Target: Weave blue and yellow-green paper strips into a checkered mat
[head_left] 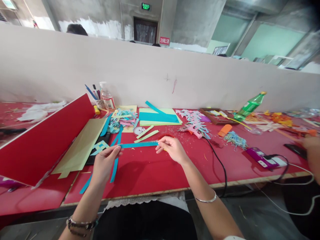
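Your left hand (105,160) and right hand (173,149) pinch the blue strip (139,145) at opposite ends, its length running sideways between them.

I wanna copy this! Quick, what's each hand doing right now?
Left hand: closed, pinching one end of a blue strip.
Right hand: closed, pinching the blue strip's other end.

This looks like a craft workshop. A long red table (150,176) has blue paper strips (140,145), scraps (120,125) and a pink glue gun (195,131) on it. Past the low white wall (140,73) on the far side are rough gray walls (195,20) and a green exit sign (145,6).
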Demonstrator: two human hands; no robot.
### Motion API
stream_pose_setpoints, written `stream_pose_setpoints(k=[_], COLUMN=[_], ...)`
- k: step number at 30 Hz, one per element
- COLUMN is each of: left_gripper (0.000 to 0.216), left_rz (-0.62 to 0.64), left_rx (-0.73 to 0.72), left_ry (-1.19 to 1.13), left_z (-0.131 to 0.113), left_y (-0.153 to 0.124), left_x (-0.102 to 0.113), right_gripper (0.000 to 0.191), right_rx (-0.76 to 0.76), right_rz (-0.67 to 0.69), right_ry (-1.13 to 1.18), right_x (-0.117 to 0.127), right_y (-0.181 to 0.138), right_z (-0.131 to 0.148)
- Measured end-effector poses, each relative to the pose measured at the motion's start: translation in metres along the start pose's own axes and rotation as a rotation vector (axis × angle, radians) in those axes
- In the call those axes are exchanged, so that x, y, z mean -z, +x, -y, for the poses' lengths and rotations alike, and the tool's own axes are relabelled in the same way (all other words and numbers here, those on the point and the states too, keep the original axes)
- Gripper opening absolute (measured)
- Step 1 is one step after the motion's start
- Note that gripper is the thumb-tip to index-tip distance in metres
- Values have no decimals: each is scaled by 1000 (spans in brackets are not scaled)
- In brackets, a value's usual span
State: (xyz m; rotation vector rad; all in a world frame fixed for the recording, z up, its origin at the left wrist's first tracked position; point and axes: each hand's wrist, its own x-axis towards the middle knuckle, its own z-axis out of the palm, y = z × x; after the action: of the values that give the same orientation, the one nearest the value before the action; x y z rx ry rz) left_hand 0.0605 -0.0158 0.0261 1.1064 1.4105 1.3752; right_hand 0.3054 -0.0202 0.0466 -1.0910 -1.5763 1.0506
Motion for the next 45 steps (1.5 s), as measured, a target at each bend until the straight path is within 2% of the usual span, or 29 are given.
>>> stream_pose_setpoints(k=[5, 8, 10, 13, 15, 17, 19, 22, 24, 26, 28, 30, 32, 36, 41, 45], left_gripper=[28, 32, 37, 46, 50, 50, 48, 42, 38, 34, 34, 35, 38, 63, 85, 77], left_rz=[25, 106, 226, 372, 370, 310, 310, 349, 393, 512, 660, 738, 756, 771, 845, 839], left_rx=[-21, -35, -84, -250, -369, -449, -482, -490, -493, -512, -545, -591, -659, -733, -575, -563], left_ry=[-50, 18, 197, 616, 908, 1156, 1318, 1449, 1451, 1367, 1239, 1140, 1111, 1223, 1345, 1259], left_z=[-10, -17, -17, -6, 6, 18, 25, 25, 21, 17, 15, 13, 13, 15, 21, 26], left_y=[7, 14, 19, 28, 31, 30, 24, 10, 4, 1, 3, 8, 14, 31, 50, 50], left_x=[2, 9, 16, 27, 33, 34, 33, 29, 28, 29, 31, 32, 32, 26, 19, 22], right_gripper=[20, 19, 20, 21, 23, 24, 26, 26, 32, 41, 45, 46, 44, 35, 22, 21], right_rx=[31, 32, 22, 4, -12, -36, -67, -104, -115, -122, -132, -133, -114, -41, 18, 51], right_rz=[-18, -28, -39, -55, -53, -54, -77, -151, -213, -260, -270, -247, -220, -172, -110, -128], right_ry=[-58, -57, -42, -36, -67, -180, -358, -506, -571, -649, -750, -840, -866, -824, -787, -781], right_x=[-3, 0, 6, 20, 28, 32, 33, 28, 22, 16, 10, 6, 2, -3, -9, -9], right_y=[3, 5, 7, 12, 20, 30, 42, 56, 60, 60, 59, 58, 57, 55, 47, 42], right_z=[7, 10, 11, 11, 8, 1, -10, -26, -33, -37, -37, -37, -38, -41, -38, -34])
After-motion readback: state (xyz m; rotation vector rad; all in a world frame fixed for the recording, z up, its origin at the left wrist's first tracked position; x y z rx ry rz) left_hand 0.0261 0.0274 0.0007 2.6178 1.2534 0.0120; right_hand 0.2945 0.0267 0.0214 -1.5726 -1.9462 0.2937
